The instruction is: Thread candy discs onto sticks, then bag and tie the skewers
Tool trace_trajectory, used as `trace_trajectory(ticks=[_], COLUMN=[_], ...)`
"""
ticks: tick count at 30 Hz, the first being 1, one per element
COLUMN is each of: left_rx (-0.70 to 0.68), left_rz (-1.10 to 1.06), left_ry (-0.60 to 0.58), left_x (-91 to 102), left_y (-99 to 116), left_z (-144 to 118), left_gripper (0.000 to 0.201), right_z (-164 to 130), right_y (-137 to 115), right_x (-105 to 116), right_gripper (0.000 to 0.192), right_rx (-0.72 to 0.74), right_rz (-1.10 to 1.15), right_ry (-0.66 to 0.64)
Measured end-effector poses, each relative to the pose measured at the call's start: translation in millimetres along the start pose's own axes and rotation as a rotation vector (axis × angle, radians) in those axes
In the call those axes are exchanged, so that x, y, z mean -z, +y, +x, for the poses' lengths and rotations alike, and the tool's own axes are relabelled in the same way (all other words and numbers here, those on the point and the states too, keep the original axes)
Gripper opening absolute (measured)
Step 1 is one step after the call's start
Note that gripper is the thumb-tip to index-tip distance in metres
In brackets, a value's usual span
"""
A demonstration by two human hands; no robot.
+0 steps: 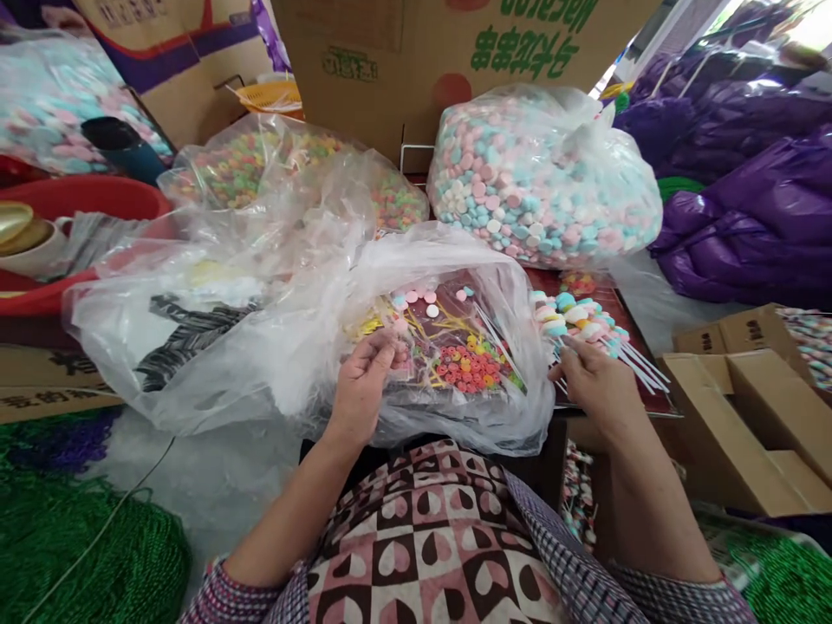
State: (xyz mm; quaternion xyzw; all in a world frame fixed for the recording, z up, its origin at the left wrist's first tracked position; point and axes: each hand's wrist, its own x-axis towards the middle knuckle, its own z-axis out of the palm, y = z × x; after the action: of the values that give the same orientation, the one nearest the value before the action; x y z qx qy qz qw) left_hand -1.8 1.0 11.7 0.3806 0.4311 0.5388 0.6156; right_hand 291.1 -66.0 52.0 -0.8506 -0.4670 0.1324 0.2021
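Far left: red basin (97,198) w/ a dark cup (123,147) behind it, green netting (78,537) low down. Next, big clear plastic bag (260,321) spread open over the lap. Left hand (361,381) sits at the bag's mouth, fingers pinched on a small pink candy piece. Just right, loose candy rings (471,366) & white sticks in the tray (448,347) inside the bag. Behind: sack of pastel candy (539,178) vs. cardboard box (416,61). Right hand (594,377) clenched round a bundle of candy sticks (585,322), held beside the bag. Far right: open carton (747,407), purple bags (760,208).
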Motion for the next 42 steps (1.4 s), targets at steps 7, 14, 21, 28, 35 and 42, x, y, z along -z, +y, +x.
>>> trace_trajectory(ticks=[7,14,21,28,35,42], left_rx=[-0.019,-0.019,0.001,0.033,0.037,0.024], left_rz=[-0.029,-0.008,-0.012,-0.049,-0.056,0.046], left_ry=[-0.011,-0.031,0.009,-0.004,-0.015,-0.056], left_x=[3.5,2.5,8.4,12.3,13.2,11.7], left_y=[-3,-3,-1,-3,-2,-11], left_z=[3,1,-5,-5,-6,-2], left_gripper=[0.025,0.026,0.029,0.03,0.031,0.026], right_z=[-41,-35,21,22,34,5], right_y=[-12,-56,-64,-52,-45,-62], right_x=[23,-16,-65,-67,-64,-42], right_gripper=[0.039,0.03,0.035,0.038,0.034,0.035], right_rx=[0.142,0.459,0.202,0.158,0.122,0.255], right_rz=[-0.078,0.02,-0.439,-0.397,-0.207,0.071], right_ry=[0.433,0.175,-0.104,-0.079,-0.024,0.192])
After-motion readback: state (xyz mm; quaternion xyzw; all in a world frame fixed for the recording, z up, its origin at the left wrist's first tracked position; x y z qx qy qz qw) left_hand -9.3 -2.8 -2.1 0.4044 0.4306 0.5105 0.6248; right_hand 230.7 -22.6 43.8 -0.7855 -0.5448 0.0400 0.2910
